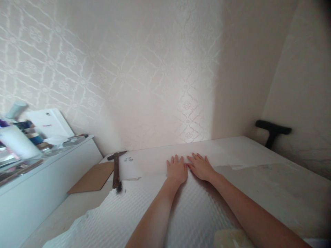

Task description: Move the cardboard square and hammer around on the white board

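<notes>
1. The left hand (177, 170) lies palm down, fingers stretched forward and close together, its grip spread flat and holding nothing; it presses on the far edge of the white foam sheet (144, 210).
2. The right hand (201, 166) lies just beside it, also palm down with fingers extended and slightly fanned, the grip flat and empty; thumb sides of the two hands nearly touch.
3. Both forearms reach straight out from the bottom of the view, bare, converging toward the hands, the right one coming in at a steeper angle from the lower right.
4. The foam sheet, with a fine dimpled texture, covers the near part of a large white panel (232, 148) that lies flat and runs back to the patterned wall (144, 75).
5. To the left, well apart from the hands, a hammer (116, 169) rests on the panel, its head toward the wall, beside a piece of brown cardboard (93, 178).
6. A few small nails or screws (128, 158) lie just beyond the hammer head; too small to tell which.
7. At far left a white worktop (38, 179) carries cluttered bottles and a white board.
8. A black handle-like object (272, 130) stands by the right-hand wall.
</notes>
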Available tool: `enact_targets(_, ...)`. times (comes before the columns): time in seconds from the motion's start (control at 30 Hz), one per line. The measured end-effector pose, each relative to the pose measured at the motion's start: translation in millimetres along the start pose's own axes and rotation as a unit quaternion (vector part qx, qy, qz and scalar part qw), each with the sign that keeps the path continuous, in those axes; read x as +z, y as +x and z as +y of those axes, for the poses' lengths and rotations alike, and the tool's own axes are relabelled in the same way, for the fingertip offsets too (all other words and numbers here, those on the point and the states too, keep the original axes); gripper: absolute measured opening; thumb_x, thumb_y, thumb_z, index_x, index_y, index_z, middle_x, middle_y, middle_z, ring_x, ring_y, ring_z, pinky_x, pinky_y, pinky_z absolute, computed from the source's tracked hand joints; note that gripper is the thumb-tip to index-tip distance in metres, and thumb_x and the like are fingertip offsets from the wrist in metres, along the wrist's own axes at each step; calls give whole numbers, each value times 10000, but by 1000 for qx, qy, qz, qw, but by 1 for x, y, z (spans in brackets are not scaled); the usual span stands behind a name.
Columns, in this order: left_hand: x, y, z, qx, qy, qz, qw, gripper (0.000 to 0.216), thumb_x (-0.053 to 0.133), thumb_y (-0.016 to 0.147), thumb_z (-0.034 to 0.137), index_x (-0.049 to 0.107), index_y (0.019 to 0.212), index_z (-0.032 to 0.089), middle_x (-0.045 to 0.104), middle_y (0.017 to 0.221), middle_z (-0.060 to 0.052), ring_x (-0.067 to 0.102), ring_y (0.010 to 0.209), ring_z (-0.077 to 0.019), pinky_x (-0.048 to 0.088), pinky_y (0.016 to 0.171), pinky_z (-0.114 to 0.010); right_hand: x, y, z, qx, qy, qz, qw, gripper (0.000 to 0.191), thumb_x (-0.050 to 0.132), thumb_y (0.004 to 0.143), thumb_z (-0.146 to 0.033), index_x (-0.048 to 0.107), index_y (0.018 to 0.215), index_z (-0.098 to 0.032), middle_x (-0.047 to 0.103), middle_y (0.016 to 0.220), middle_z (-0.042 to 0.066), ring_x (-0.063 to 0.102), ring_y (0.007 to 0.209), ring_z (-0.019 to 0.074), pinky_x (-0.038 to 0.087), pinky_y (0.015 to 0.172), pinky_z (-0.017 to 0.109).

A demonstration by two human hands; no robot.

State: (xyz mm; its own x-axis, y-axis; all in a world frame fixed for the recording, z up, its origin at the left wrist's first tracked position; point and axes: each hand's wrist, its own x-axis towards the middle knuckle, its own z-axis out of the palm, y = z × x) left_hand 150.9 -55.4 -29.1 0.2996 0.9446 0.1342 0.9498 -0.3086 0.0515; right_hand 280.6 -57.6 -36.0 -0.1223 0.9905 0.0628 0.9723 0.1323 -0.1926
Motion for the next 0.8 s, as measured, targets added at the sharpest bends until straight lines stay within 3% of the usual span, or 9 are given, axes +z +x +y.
enact_targets(0.8,-1,0,0,2,6,-4,1000,486,201,908,347,360,1333,172,328,1407,-137,284,1292,-291,244,1025,-502,0,-1,0,-4,-3,5,1000,536,245,905,-426,343,1367,-171,259,1437,142,199,1307,314,156,1015,541)
